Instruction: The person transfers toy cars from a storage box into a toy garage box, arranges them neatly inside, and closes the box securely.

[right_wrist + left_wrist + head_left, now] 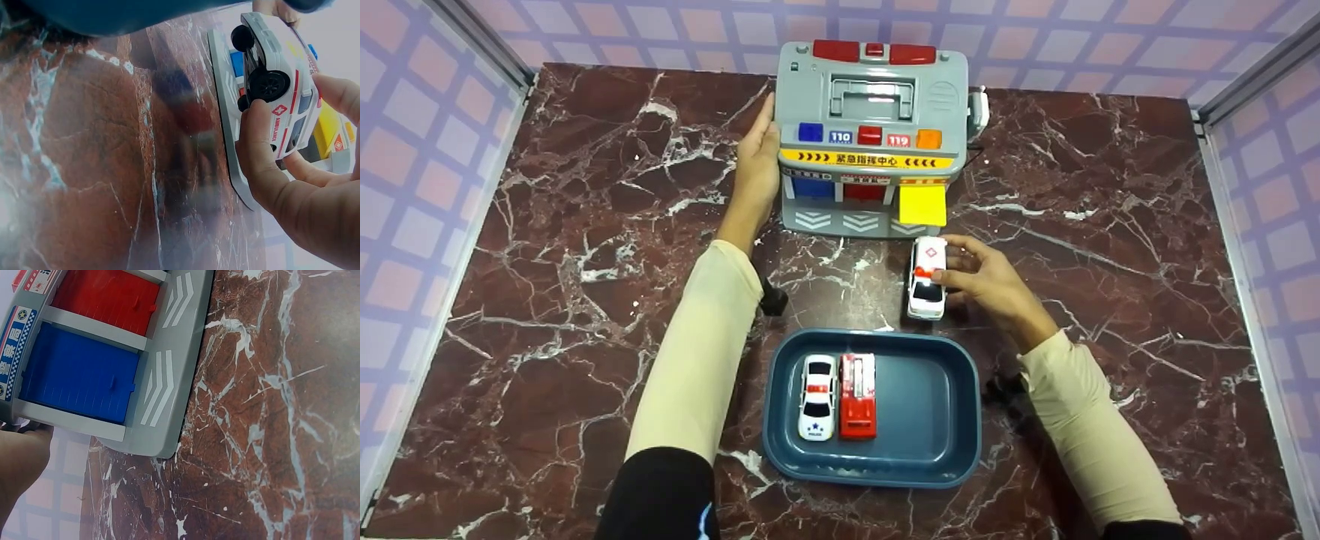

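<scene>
A white toy ambulance (928,279) is pinched between the thumb and fingers of my right hand (986,281), in front of the toy emergency station's right bay. In the right wrist view the ambulance (281,84) is off the tabletop, its wheels showing. My left hand (757,165) rests along the left side of the grey toy station (802,97), fingers pointing to the back. The right bay's yellow door (922,205) is swung up. The blue door (84,374) and red door (109,298) are closed. My left fingertips are partly hidden.
A dark blue tray (952,465) stands at the front, holding a white toy police car (817,409) and a red toy fire truck (858,416) on its left side. Patterned panels surround the marbled table (607,187) at the back and sides.
</scene>
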The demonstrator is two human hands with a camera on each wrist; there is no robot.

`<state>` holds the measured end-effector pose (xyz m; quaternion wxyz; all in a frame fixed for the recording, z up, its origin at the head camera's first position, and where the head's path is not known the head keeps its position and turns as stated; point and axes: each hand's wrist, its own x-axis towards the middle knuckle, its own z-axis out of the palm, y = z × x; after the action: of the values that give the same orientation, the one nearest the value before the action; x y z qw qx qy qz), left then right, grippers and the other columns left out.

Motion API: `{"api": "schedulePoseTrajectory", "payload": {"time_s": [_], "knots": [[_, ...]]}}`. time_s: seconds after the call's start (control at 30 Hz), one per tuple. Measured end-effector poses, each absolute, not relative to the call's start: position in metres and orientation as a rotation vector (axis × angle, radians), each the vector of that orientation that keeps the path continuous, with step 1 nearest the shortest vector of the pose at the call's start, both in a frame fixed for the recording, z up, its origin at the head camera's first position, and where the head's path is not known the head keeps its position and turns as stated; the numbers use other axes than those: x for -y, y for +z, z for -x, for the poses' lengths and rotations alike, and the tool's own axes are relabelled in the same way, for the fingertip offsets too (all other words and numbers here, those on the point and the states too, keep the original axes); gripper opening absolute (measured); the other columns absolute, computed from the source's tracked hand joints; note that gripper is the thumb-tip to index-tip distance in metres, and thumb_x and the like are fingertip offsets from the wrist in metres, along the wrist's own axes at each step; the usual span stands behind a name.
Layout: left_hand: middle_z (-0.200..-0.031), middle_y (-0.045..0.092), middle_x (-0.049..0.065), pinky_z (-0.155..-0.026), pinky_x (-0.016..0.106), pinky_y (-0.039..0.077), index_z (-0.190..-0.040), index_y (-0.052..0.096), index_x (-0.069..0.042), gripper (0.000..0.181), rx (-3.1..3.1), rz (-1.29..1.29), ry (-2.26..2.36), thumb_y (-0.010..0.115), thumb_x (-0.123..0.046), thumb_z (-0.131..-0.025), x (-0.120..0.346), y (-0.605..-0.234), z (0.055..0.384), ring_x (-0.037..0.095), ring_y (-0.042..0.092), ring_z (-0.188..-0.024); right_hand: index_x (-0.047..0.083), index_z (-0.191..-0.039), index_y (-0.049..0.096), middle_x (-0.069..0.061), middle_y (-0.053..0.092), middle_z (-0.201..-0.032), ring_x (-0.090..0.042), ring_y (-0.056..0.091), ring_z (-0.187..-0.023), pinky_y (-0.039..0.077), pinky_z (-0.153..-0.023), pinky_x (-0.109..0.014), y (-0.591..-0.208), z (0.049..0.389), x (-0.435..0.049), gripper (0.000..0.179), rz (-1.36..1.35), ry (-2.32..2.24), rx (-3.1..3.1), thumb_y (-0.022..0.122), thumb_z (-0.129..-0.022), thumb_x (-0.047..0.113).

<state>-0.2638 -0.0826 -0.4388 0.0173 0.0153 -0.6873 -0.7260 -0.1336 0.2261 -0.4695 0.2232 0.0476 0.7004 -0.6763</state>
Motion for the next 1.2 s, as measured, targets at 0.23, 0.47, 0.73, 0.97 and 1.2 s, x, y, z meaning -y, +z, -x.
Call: {"api": "schedulePoseTrajectory", "payload": {"time_s": [0.23,0.47,0.73,0.97,1.2], "knots": [[-0.164,0.030,0.001,-0.116,0.011,0.021,-0.159,0.028,-0.016,0.050,2.117,-0.058,-2.280,0.034,-0.012,-0.109,0.082,-0.439,0.265,0.006,0.026,-0.149,-0.002,-0.148,0.039,-0.018,0.059,-0.122,-0.017,0.069,-0.092,0.063,-0.073,-0.037,-0.471,0.139,-0.225,0.064,-0.137,-1.874,-1.920,0.066,-0.090,-0.006],[-0.164,0.031,0.000,-0.116,0.011,0.021,-0.159,0.028,-0.016,0.050,2.119,-0.060,-2.279,0.034,-0.011,-0.109,0.083,-0.440,0.266,0.006,0.027,-0.148,-0.003,-0.150,0.037,-0.022,0.057,-0.125,-0.017,0.068,-0.091,0.063,-0.071,-0.035,-0.474,0.145,-0.222,0.065,-0.122,-1.867,-1.925,0.065,-0.091,-0.006],[-0.163,0.031,0.001,-0.116,0.011,0.022,-0.159,0.027,-0.015,0.050,2.116,-0.055,-2.277,0.034,-0.011,-0.109,0.082,-0.440,0.266,0.007,0.027,-0.149,-0.002,-0.149,0.039,-0.023,0.057,-0.129,-0.016,0.068,-0.092,0.063,-0.073,-0.037,-0.474,0.149,-0.220,0.063,-0.112,-1.855,-1.941,0.066,-0.091,-0.004],[-0.162,0.035,0.002,-0.116,0.012,0.023,-0.158,0.029,-0.015,0.050,2.110,-0.052,-2.276,0.035,-0.012,-0.109,0.082,-0.439,0.263,0.008,0.031,-0.147,-0.002,-0.149,0.037,-0.029,0.055,-0.134,-0.016,0.069,-0.093,0.063,-0.075,-0.036,-0.476,0.153,-0.220,0.065,-0.120,-1.842,-1.951,0.068,-0.091,-0.002],[-0.162,0.035,0.001,-0.117,0.014,0.023,-0.159,0.030,-0.018,0.050,2.127,-0.066,-2.270,0.036,-0.013,-0.109,0.082,-0.439,0.263,0.007,0.031,-0.147,-0.003,-0.149,0.036,-0.032,0.054,-0.136,-0.016,0.069,-0.093,0.063,-0.077,-0.036,-0.476,0.157,-0.217,0.065,-0.127,-1.836,-1.947,0.066,-0.092,-0.003]]}}
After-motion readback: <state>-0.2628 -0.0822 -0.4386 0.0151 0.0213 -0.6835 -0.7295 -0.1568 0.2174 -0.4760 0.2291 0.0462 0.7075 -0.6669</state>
